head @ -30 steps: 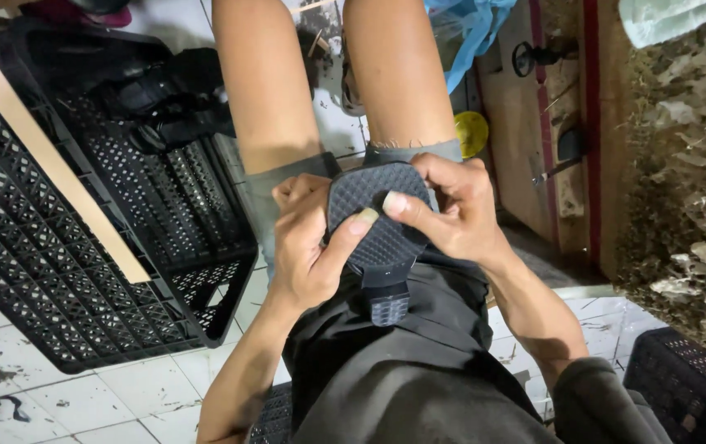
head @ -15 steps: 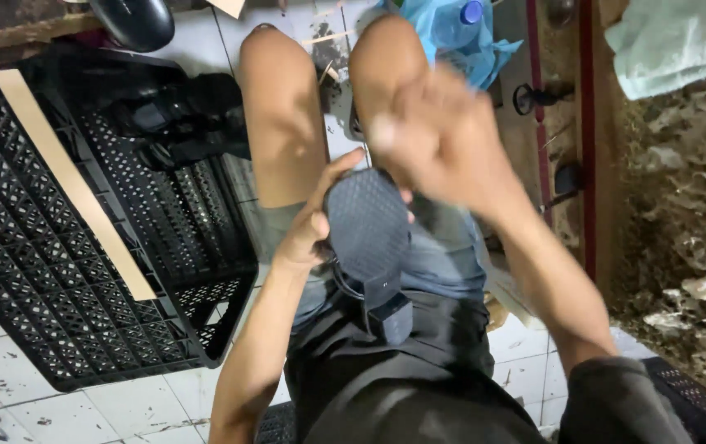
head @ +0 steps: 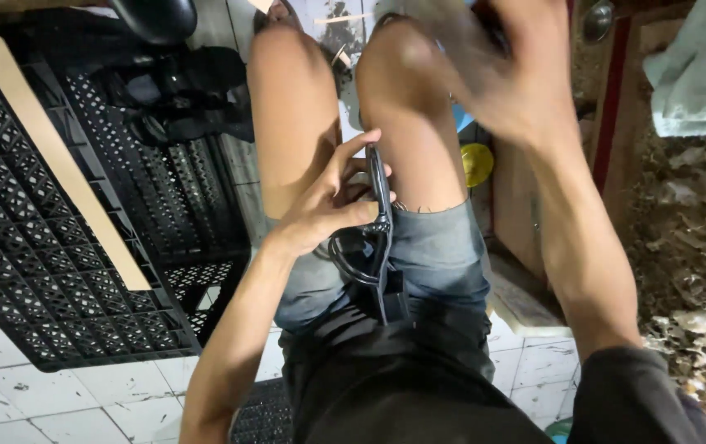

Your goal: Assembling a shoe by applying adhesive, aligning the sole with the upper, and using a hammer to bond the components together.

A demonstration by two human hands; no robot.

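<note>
My left hand (head: 324, 212) grips a flat black mesh-covered object (head: 375, 247) with a loop and a small clip at its lower end. The object is turned edge-on and rests on my lap between my bare knees, over my grey shorts. My right hand (head: 493, 78) is lifted well above my right knee and away from the object. It is motion-blurred, its fingers are spread, and nothing shows in it.
Black perforated plastic crates (head: 57, 247) lie on the tiled floor at left, with a pale wooden slat (head: 57, 156) across them. Another black crate (head: 262, 411) is by my left elbow. A yellow round thing (head: 476, 164) sits beside my right knee. A pale cloth (head: 698, 74) hangs at upper right.
My right hand let go of the black object and rose up and away. My left hand turned the object from flat-facing to edge-on.
</note>
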